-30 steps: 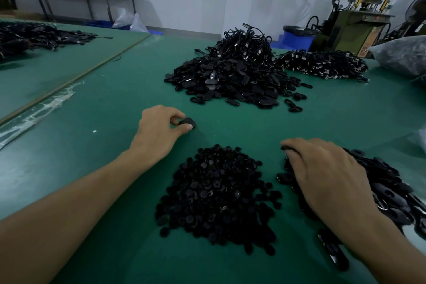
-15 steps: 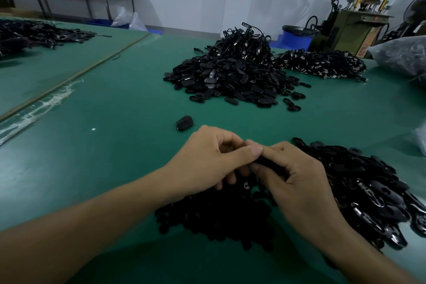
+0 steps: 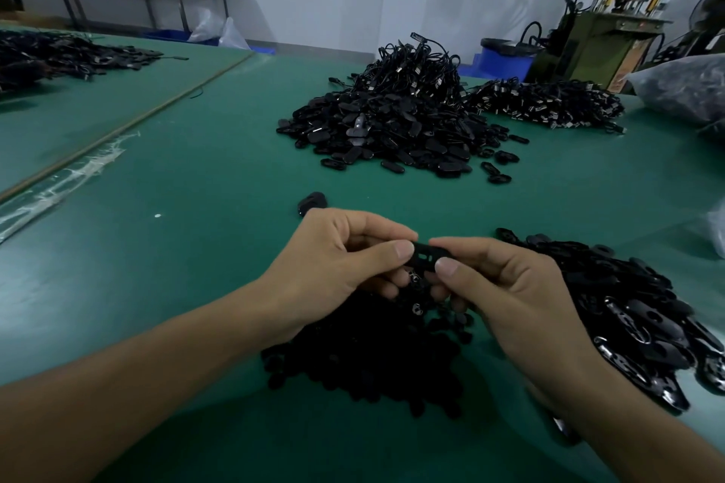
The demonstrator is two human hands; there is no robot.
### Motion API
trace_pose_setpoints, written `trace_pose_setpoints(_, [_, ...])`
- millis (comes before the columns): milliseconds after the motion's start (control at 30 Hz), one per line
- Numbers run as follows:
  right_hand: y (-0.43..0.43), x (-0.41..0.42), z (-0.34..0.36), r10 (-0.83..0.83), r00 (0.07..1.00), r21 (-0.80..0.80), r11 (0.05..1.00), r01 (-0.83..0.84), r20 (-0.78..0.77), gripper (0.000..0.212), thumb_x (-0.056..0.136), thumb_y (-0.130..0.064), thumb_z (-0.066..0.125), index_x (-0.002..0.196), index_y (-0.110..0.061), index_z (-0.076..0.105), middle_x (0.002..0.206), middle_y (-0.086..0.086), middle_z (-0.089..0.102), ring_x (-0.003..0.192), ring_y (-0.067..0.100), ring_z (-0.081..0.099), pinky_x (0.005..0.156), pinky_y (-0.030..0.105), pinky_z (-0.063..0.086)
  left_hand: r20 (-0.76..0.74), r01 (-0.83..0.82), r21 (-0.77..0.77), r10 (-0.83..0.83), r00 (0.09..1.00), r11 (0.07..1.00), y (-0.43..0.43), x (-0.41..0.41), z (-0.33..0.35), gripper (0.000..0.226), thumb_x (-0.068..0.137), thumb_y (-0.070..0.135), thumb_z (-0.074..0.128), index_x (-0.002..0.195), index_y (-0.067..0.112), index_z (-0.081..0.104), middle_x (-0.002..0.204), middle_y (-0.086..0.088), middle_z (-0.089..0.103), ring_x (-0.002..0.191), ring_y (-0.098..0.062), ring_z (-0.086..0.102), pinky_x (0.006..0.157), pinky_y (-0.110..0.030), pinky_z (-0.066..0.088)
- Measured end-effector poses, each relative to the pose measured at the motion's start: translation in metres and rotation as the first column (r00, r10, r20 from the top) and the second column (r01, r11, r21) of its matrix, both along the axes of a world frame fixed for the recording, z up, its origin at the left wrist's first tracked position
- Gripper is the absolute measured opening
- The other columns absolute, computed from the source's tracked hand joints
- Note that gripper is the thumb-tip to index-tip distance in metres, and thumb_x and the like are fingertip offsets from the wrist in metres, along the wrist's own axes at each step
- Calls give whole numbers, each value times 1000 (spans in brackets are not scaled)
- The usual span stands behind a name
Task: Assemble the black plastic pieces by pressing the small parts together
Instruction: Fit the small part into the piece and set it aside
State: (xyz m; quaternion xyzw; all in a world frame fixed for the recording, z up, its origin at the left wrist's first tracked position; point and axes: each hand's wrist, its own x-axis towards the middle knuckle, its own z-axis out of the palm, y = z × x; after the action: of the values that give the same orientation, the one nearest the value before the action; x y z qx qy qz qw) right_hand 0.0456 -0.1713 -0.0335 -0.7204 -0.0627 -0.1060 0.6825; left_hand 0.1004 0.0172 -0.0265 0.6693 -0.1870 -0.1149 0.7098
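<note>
Black slotted piece (image 3: 424,256), pinched by left hand (image 3: 337,267) and right hand (image 3: 506,286) above the near pile of small parts (image 3: 368,357), could slip or seat crooked if the 2 hands press unevenly.

Single head-worn wide-angle view; faces forward-down along green table (image 3: 188,255); close above left hand (image 3: 325,267), right hand (image 3: 510,294).

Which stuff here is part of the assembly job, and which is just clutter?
In use: left hand, right hand, held black piece, small-parts pile, oval-pieces pile.
Lying about: cable pile, green machine, blue bin, plastic bag.
</note>
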Motion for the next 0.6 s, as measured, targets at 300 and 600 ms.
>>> trace_pose_setpoints(300, [3, 1, -3, 34, 997, 76, 997, -29, -69, 22, 74, -26, 74, 94, -20, 78, 87, 11, 78, 74, 18, 74, 63, 18, 53, 91, -31, 11, 30, 995, 999, 3, -1, -4, 20, 86, -4, 73, 96, 13, 75, 77, -5, 75, 69, -11, 70, 63, -19, 55])
trace_pose_setpoints(600, [14, -3, -4, 57, 993, 18, 998, -55, -105, 20, 91, -18, 67, 107, -15, 55, 81, 9, 77, 75, 21, 76, 64, 22, 57, 171, -29, 126, 7, 985, 992, -1, -4, -10, 8, 86, 20, 78, 80, 15, 77, 78, -8, 76, 70, -14, 67, 68, -25, 54])
